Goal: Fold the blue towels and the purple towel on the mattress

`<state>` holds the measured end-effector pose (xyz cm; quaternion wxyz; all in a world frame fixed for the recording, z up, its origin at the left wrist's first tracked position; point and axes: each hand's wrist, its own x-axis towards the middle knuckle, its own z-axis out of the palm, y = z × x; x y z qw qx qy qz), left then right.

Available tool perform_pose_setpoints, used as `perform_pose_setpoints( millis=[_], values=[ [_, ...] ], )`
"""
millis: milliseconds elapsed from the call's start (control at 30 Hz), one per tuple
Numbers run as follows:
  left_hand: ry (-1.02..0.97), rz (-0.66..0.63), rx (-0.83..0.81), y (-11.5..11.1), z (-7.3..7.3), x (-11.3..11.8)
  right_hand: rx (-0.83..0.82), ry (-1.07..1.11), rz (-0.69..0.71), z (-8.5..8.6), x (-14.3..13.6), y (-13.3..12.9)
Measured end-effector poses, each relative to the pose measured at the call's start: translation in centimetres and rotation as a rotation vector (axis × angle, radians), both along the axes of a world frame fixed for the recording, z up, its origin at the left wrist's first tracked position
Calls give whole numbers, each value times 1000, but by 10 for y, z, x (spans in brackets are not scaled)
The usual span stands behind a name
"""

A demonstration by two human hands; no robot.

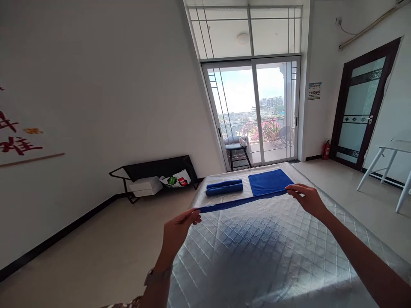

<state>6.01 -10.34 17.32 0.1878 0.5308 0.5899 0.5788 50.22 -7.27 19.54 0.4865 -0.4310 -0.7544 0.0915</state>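
Observation:
Stretched between my two hands is a blue towel [242, 202], seen almost edge-on as a narrow strip above the quilted silver cover [250, 256]. My left hand [180, 224] pinches its left end, and my right hand [303, 196] pinches the right end. Beyond the strip, rolled or folded blue towels [224, 187] lie side by side on the cover. To their right another blue towel [269, 181] is spread flat, its near edge close behind the held one.
A black rack [157, 169] with white boxes [144, 186] and a printed bag [176, 179] stands by the left wall. Ahead is a sliding glass door [257, 115]. At right are a fire extinguisher [326, 150], a dark-framed door [362, 107] and a white stool [396, 147].

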Motion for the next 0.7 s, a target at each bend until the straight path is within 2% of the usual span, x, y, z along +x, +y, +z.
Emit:
perform_pose_setpoints(
  millis=[100,200,300,367,433,700],
  values=[
    [46,-143,-123,-21,-56,-5,-131,-26,99,-53,3,-16],
    [145,-248,-253,-41,-110,-4,-335,-75,185,-107,4,-33],
    [288,-319,-322,-59,-142,-1,-493,-148,210,-143,5,-48],
    [354,-352,-329,-69,-151,1,-544,-189,201,-154,7,-56],
    [391,-345,-313,-78,-157,1,-553,-220,177,-157,10,-65],
    [568,-291,-178,-112,-187,-6,-529,-304,111,-149,13,-102]
  ],
)
